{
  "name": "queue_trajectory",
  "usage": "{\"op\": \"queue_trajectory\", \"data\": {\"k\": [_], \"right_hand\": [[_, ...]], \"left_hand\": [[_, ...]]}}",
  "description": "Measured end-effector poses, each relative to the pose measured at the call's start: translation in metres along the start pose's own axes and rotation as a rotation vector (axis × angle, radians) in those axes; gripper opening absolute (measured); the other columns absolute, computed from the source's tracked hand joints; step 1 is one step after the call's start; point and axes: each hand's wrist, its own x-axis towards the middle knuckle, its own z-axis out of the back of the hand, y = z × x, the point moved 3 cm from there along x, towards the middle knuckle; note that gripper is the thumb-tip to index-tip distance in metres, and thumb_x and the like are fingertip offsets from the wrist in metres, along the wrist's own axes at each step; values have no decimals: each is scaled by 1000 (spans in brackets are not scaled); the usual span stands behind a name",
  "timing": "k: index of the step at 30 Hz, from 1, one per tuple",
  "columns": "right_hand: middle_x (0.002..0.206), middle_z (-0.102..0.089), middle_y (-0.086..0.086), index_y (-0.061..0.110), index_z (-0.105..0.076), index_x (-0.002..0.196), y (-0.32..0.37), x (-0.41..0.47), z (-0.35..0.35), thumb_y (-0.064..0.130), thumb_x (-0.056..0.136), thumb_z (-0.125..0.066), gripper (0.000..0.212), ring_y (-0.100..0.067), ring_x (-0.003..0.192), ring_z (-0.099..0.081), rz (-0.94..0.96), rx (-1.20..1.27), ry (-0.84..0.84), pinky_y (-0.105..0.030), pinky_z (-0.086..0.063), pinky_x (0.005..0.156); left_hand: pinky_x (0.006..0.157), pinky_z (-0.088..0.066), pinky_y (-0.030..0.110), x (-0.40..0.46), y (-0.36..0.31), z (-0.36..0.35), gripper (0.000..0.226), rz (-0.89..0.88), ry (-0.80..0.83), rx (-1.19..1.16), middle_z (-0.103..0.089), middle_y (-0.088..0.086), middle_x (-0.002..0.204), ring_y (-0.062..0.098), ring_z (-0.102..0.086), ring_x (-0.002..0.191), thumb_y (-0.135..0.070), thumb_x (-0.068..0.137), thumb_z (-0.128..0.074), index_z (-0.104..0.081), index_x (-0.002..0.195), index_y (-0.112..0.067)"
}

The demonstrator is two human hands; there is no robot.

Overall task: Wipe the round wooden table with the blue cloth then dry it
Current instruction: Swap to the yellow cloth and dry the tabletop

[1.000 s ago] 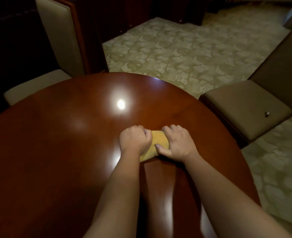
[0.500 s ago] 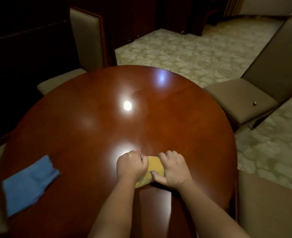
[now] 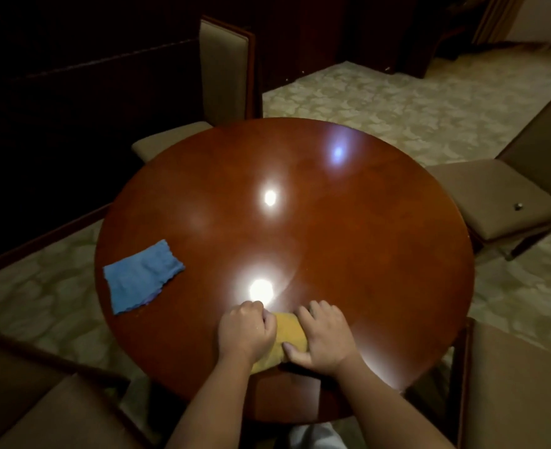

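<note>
I am seeing one round table (image 3: 348,254) with two cloths on it, one blue cloth (image 3: 141,275) and one yellow cloth (image 3: 287,335). Four chairs are standing around it, and both my hands are showing.

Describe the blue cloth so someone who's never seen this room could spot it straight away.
Find the round wooden table. On its left side, near the edge, lies the blue cloth, flat and untouched. The only other cloth, the yellow cloth, is bunched under both hands at the near edge.
</note>
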Motion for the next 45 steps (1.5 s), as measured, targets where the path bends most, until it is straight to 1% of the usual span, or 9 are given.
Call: {"op": "queue_trajectory", "data": {"k": [5, 9, 14, 21, 30, 36, 39, 42, 45], "right_hand": [[70, -45, -3, 15, -48, 84, -16, 25, -10, 67, 73, -45, 52, -22, 60, -41, 117, 25, 18, -30, -25, 56], [71, -46, -5, 12, -56, 85, -37, 63, -21, 67, 76, -41, 58, -23, 61, -42, 176, 45, 68, -32, -26, 57], [71, -46, -5, 10, -58, 84, -61, 116, -35, 67, 77, -38, 60, -23, 61, -41, 221, 57, 67, -32, -27, 57], [78, -49, -8, 9, -59, 89, -85, 173, -47, 67, 77, -37, 63, -26, 68, -44, 234, 34, 70, -36, -32, 60], [71, -49, -5, 12, -58, 84, -61, 116, -29, 65, 74, -41, 57, -24, 62, -44, 131, 72, 84, -31, -23, 59], [72, -45, -4, 14, -54, 83, -29, 41, -5, 64, 74, -48, 52, -23, 64, -40, 109, 52, 82, -34, -21, 59], [75, -47, -3, 15, -56, 88, -17, 14, 5, 65, 75, -47, 53, -22, 66, -42, 98, 15, 128, -33, -23, 60], [85, -51, -2, 16, -56, 104, -13, 2, 16, 68, 78, -45, 59, -23, 74, -50, 84, -17, 264, -32, -35, 66], [125, -48, -10, 15, -39, 139, -15, -2, 26, 72, 81, -35, 81, -30, 110, -49, 97, -44, 457, -40, -40, 92]], "left_hand": [[57, -38, 31, 17, 4, -6, 49, 49, -66, -55, -64, 7, 80, 27, -60, 72, -34, 79, -19, -63, 78, -10], [57, -39, 32, 48, 6, -5, 57, 125, -110, -65, -65, 11, 78, 34, -60, 71, -35, 77, -15, -64, 75, -7], [55, -31, 30, 98, 11, -2, 62, 172, -150, -67, -64, 12, 78, 34, -59, 70, -37, 73, -8, -63, 73, -8], [61, -38, 31, 158, 15, 2, 44, 199, -134, 20, -64, 11, 88, 31, -59, 78, -30, 90, -26, -64, 84, -7], [55, -31, 28, 104, 5, 4, 35, 172, -86, 22, -62, 7, 80, 27, -57, 71, -27, 92, -34, -62, 81, -9], [43, -36, 26, 32, -3, -5, 39, 55, -93, -22, -53, 3, 53, 24, -52, 45, -30, 77, -28, -55, 56, -12], [51, -39, 29, 6, -5, -1, 41, -16, -39, -3, -57, 1, 64, 22, -57, 58, -31, 83, -26, -59, 67, -14], [69, -39, 32, -9, -6, 9, 34, -105, -25, 60, -58, 0, 89, 19, -57, 85, -33, 96, -26, -56, 91, -17], [81, -37, 31, -20, -3, 17, 48, -211, 32, 87, -54, -3, 106, 18, -51, 100, -45, 90, -12, -49, 109, -21]]}}
